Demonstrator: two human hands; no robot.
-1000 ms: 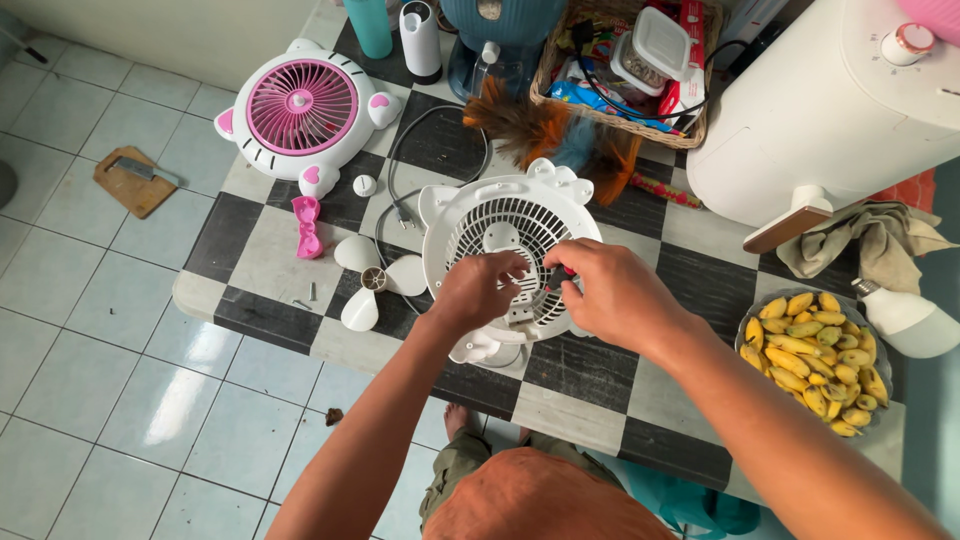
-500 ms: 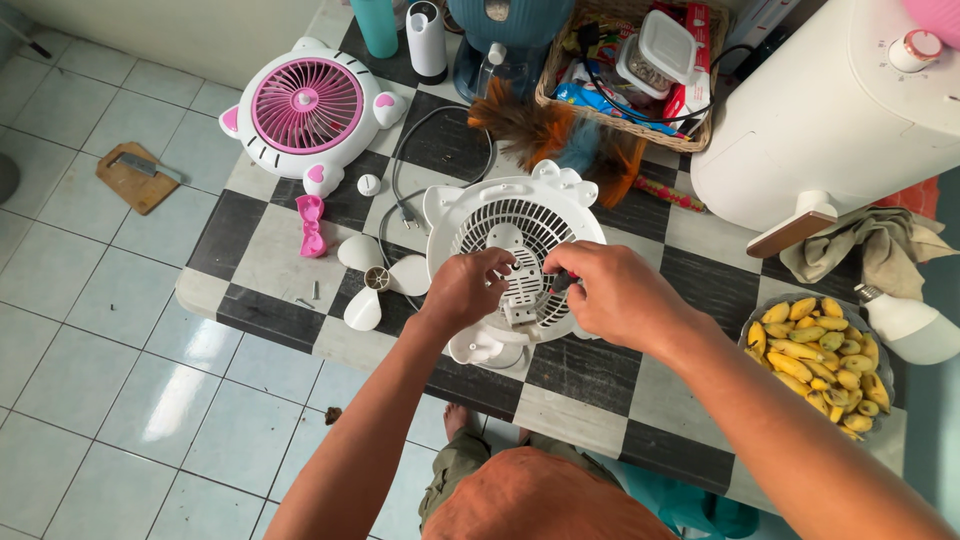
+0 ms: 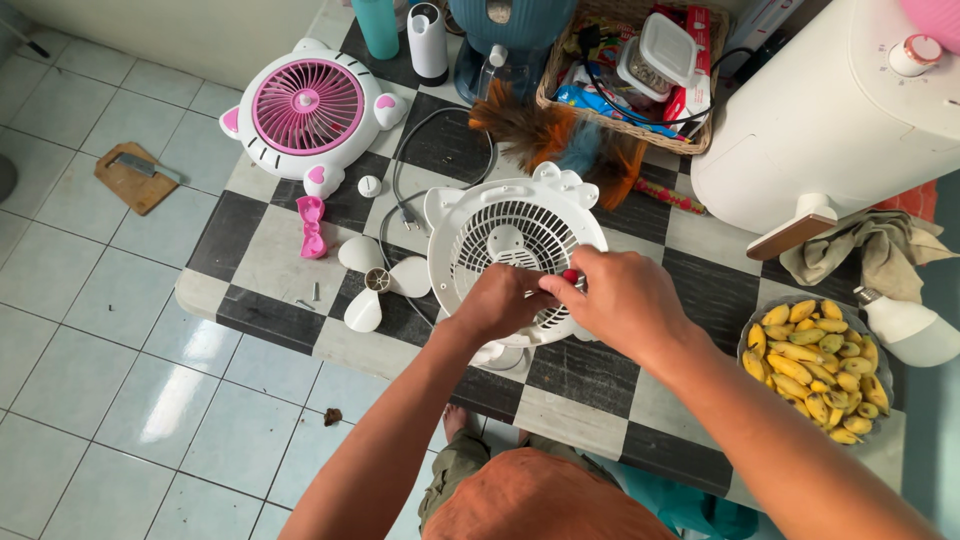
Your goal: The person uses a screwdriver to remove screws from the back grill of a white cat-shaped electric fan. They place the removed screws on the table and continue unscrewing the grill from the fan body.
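The right hand [image 3: 622, 300] is closed around a small tool with a red end [image 3: 570, 275], pinched between thumb and fingers and held over the lower right part of the white fan housing [image 3: 500, 222]. The left hand [image 3: 505, 300] sits right beside it, fingers curled down onto the grille of the same housing; whether it grips anything there I cannot tell. The housing lies flat on the black-and-white checkered table [image 3: 270, 260], near the front edge. Just left of it lies a loose white fan blade [image 3: 375, 280], with a pink bow-shaped piece [image 3: 311, 226] and a small white cap [image 3: 369, 185] a little further on. To the right, near the table edge, stands a bowl of small yellow bananas [image 3: 815, 365]. Further back a pink and white fan front [image 3: 308, 108] lies face up, a feather duster [image 3: 560, 140] rests behind the housing, and a wicker basket [image 3: 610, 120] of odds and ends sits beyond that.
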